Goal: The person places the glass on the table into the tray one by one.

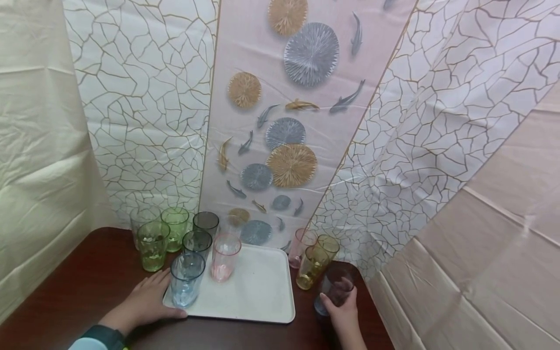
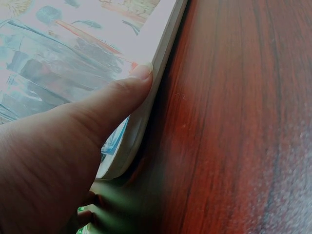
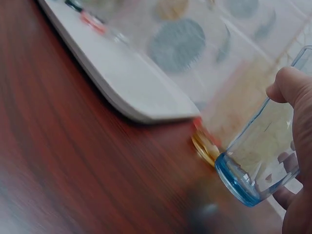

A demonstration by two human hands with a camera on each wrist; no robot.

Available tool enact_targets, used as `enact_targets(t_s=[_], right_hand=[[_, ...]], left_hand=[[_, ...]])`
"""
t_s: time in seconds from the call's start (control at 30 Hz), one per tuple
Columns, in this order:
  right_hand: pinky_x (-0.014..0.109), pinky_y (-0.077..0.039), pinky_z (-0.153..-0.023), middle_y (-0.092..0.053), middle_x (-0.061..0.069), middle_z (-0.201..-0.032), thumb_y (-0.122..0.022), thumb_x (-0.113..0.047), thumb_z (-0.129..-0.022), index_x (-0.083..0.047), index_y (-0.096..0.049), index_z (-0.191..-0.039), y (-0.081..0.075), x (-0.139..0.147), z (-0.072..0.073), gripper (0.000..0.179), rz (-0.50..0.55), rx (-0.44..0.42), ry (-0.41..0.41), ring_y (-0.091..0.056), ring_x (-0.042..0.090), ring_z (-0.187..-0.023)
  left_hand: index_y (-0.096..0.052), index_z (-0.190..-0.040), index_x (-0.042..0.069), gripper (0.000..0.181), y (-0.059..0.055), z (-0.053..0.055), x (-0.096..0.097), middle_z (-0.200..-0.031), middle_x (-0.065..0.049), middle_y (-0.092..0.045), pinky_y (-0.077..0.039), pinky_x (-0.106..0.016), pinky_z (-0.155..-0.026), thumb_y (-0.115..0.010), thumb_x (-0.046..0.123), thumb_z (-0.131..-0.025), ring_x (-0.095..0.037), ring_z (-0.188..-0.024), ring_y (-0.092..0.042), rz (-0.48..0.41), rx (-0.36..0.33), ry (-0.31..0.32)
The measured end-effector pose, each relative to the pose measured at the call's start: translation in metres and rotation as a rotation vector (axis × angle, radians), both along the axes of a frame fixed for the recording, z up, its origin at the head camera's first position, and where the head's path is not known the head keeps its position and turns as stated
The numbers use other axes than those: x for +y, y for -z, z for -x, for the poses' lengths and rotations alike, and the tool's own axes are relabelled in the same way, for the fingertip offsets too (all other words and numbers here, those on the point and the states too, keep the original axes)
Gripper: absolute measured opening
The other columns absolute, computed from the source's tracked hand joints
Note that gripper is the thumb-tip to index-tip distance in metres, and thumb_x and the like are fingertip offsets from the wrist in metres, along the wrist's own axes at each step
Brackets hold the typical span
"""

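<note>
A person's right hand [image 1: 345, 311] is clamped on a blue glass [image 3: 261, 141], its thumb on one side and fingers round the other; whether the glass's base touches the reddish-brown table [image 1: 57, 287] cannot be told. Well to the left of this grip, the left hand [image 1: 146, 299] lies at the near left corner of a white tray [image 1: 267, 291], thumb on the rim, fingers stretched forward and apart from it. Just right of those fingers, on the tray, stands a second blue glass [image 1: 185, 287]; a pink tumbler [image 1: 224, 265] stands on it slightly farther off. Just beyond the right-hand grip, slightly leftward, are two amber glasses [image 1: 310, 270] and a rosy glass [image 1: 299, 253]. Beyond the left hand are two smoky glasses [image 1: 197, 243], two green glasses [image 1: 153, 248] and a clear glass [image 1: 144, 214]. Farthest away, behind everything, hangs patterned cloth [image 1: 262, 58] with gold and grey discs and fish.
</note>
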State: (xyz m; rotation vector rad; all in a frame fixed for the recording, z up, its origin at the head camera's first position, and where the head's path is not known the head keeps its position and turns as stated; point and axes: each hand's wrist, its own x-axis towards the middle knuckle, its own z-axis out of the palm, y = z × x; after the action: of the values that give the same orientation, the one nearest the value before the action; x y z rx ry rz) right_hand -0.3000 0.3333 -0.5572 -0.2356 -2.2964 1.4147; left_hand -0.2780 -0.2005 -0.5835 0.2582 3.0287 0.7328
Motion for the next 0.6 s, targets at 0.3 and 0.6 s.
enact_targets(t_s=[0.3,0.6], right_hand=[[0.026,-0.051,-0.098,-0.063,0.018,-0.136,-0.089,-0.009,-0.081,-0.008,-0.039,-0.150,-0.009,-0.064,-0.021,0.086,0.081,0.064,-0.203,-0.061,0.024,-0.118],[0.038,-0.050,-0.100,-0.063,0.019,-0.133,-0.089,-0.008,-0.078,-0.005,-0.044,-0.146,-0.009,-0.151,-0.022,0.081,0.116,0.129,-0.466,-0.061,0.028,-0.119]], left_hand=[[-0.037,-0.158,-0.006,0.143,-0.003,-0.001,0.000,-0.160,-0.036,-0.032,-0.022,-0.075,-0.114,-0.070,0.092,-0.059,-0.059,-0.143,-0.027,0.000,-0.010,-0.003],[-0.040,-0.156,-0.008,0.144,-0.002,-0.001,0.000,-0.159,-0.036,-0.033,-0.023,-0.076,-0.113,-0.068,0.094,-0.058,-0.059,-0.142,-0.027,0.001,0.008,-0.003]])
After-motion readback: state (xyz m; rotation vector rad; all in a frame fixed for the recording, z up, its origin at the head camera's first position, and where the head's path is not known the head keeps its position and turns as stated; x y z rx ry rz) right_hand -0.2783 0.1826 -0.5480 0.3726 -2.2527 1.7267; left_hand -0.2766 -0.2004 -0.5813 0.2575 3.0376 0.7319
